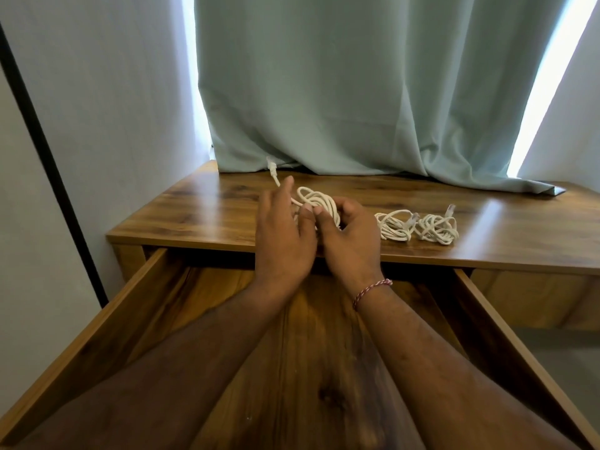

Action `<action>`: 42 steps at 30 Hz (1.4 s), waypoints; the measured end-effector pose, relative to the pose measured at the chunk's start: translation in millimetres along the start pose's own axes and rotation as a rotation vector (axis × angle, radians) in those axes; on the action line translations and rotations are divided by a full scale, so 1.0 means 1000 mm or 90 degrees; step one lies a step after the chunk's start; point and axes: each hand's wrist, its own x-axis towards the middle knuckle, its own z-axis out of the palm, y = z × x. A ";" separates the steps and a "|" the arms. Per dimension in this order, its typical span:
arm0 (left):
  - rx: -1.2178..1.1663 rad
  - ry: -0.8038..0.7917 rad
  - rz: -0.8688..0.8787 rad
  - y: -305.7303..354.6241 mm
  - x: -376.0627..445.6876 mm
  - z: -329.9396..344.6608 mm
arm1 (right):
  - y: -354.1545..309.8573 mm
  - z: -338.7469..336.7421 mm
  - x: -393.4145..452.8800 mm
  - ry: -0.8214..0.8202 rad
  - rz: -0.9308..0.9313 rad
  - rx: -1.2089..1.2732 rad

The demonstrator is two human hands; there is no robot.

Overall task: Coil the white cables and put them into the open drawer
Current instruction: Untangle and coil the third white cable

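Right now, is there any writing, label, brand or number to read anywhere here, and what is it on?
None: no readable text shows in this view.
The white cable in both hands, and the two cable bundles lying on the desk top, carry no legible print; any marks on their plugs are too small to tell.
The drawer, the curtain and the wrist thread are plain.

Both forearms reach forward side by side, bare, the wrists close together. The left hand (284, 232) lies back-up, its index finger stretched ahead and the other fingers bent, its thumb tip meeting the right thumb. The right hand (352, 235), just right of the left hand, curls its fingers inward in a loose grip. A red-and-white thread bracelet (370, 292) circles the right wrist.
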 end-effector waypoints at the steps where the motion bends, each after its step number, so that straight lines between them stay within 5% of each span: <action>1: 0.005 0.010 -0.015 -0.003 0.002 0.000 | 0.000 0.003 -0.002 -0.015 -0.007 0.007; 8: -0.116 -0.068 -0.211 -0.012 0.012 -0.003 | 0.010 -0.008 0.008 -0.122 0.024 0.074; 15: -0.223 -0.224 -0.247 -0.007 0.008 0.001 | 0.012 -0.013 0.005 -0.184 0.144 0.262; 21: -0.401 -0.259 -0.389 -0.009 0.004 0.002 | 0.018 -0.014 0.007 -0.176 0.126 0.196; 25: -0.415 -0.196 -0.399 -0.007 0.001 0.009 | 0.023 -0.012 0.009 -0.159 0.156 0.177; 31: -0.419 -0.042 -0.385 0.001 0.001 0.014 | 0.028 -0.002 0.012 -0.061 0.033 -0.015; 37: -0.382 -0.074 -0.366 -0.002 0.004 0.010 | 0.025 -0.009 0.012 -0.115 0.135 0.102; 42: -0.242 -0.026 -0.297 -0.001 0.000 0.011 | 0.027 -0.007 0.011 -0.052 0.018 -0.070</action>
